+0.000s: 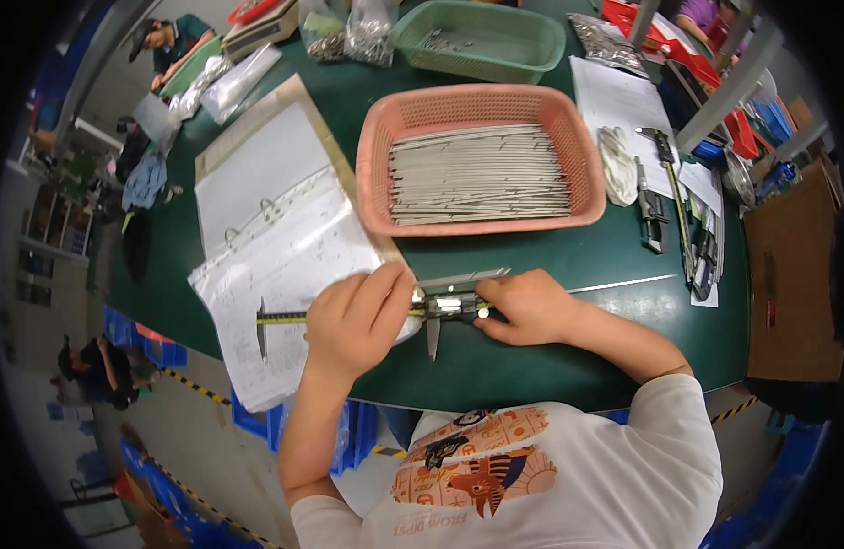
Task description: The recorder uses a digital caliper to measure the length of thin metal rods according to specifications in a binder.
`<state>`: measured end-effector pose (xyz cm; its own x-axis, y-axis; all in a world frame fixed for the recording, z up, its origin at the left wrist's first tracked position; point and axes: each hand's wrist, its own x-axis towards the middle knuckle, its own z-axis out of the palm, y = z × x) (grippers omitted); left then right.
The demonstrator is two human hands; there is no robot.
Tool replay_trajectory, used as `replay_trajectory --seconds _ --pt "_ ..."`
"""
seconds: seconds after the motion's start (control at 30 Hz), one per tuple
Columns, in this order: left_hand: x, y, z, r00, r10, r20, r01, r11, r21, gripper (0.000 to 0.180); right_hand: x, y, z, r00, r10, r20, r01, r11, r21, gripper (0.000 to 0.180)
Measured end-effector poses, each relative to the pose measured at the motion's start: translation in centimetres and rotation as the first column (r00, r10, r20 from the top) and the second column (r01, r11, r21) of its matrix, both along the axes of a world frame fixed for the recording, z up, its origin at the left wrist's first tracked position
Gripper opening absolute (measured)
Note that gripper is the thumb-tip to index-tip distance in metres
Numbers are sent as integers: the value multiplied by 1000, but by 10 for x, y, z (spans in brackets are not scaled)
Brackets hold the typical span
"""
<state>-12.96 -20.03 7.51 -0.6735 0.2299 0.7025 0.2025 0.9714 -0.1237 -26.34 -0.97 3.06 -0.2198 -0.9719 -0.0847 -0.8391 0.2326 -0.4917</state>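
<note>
A digital caliper [459, 306] lies level between my hands, its dark display body in the middle. Its beam runs left past my left hand to a jaw [263, 331] over the binder pages; a second jaw [433, 340] points down beside the display. My left hand [360, 316] is closed around the beam, fingers curled. My right hand [524, 308] pinches the right end of the caliper body. Just behind the display lies a short stretch of thin metal rod [481, 274]. Another thin rod [623, 284] stretches right from behind my right hand; its near end is hidden.
An open ring binder [266, 146] lies left, partly under my left hand. Ahead stands a pink basket [372, 160] of many thin rods, with a green basket [555, 41] behind. Right are more calipers [653, 215], a white glove [616, 165] and a cardboard box [793, 274].
</note>
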Motion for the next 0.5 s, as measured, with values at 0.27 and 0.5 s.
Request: replay_trajectory --seconds 0.27,0.5 --pt "-144 6 -20 880 -200 432 238 971 -36 13 8 -1 -6 1000 28 9 -27 995 -97 30" --pt "-192 -4 -24 737 -275 617 114 951 287 22 2 -1 -12 998 24 54 -16 990 -137 28"
